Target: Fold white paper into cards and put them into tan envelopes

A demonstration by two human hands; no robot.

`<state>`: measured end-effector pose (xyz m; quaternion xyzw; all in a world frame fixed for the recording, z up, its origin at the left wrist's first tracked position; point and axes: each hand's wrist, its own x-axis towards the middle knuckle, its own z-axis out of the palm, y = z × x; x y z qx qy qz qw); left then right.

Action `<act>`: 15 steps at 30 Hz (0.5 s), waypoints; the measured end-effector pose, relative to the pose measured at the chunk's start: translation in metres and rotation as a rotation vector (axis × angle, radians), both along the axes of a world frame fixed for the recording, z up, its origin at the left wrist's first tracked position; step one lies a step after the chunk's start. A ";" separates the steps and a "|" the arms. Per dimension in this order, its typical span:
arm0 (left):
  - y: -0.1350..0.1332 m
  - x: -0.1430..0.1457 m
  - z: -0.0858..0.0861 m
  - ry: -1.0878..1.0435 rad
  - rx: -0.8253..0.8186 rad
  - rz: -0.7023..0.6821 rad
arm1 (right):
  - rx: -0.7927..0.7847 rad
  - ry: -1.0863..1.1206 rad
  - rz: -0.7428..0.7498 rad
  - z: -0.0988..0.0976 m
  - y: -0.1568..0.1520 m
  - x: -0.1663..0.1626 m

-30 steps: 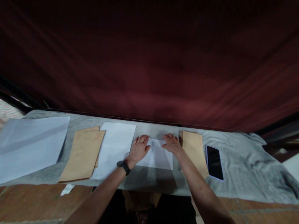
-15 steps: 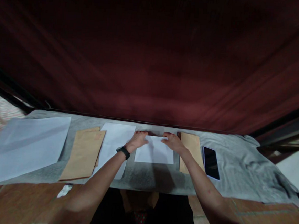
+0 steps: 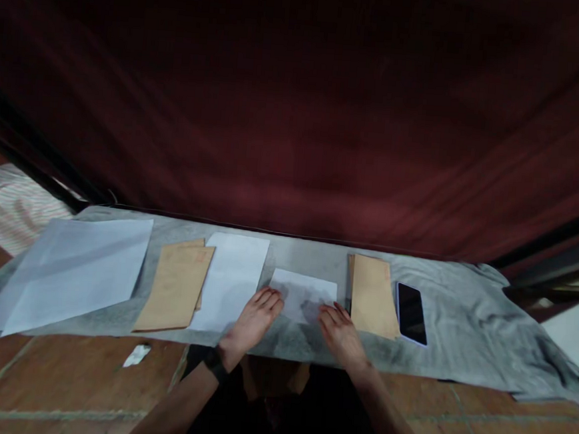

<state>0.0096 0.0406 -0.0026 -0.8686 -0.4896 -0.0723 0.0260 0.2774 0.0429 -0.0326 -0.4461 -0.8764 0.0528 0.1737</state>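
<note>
A white sheet of paper, apparently folded, lies slightly askew on the grey cloth. At its near left corner is my left hand, fingers together and curled on the edge. My right hand pinches the near right corner in the same way; its thumb is hidden. A black watch sits on my left wrist. Left of my left hand rests a larger white sheet. A stack of brown envelopes lies just right of the paper.
More brown envelopes and large white sheets lie to the left. A phone rests face up beyond the right-hand envelopes. Dark red fabric rises behind the cloth-covered surface. A white scrap is on the tiled floor.
Both hands have moved from the paper's far edge to its near corners, toward me. The paper now sits slightly rotated. The camera view has shifted a little.
</note>
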 end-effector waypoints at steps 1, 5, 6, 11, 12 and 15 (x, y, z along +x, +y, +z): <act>-0.006 0.001 -0.009 0.009 -0.018 0.001 | -0.011 -0.002 -0.007 -0.009 -0.006 0.000; -0.023 0.001 -0.024 -0.029 -0.087 0.039 | -0.104 0.035 -0.052 -0.019 -0.025 0.005; -0.026 0.000 -0.023 -0.053 -0.107 0.053 | -0.136 0.051 -0.052 -0.017 -0.027 0.007; -0.025 0.010 -0.008 -0.153 -0.216 0.048 | -0.200 0.183 -0.084 -0.008 -0.018 -0.003; -0.020 0.017 -0.007 -0.172 -0.208 0.049 | -0.175 0.215 -0.126 -0.009 -0.012 -0.010; -0.002 0.044 -0.014 -0.226 -0.125 0.099 | -0.096 0.219 -0.189 -0.016 0.011 -0.038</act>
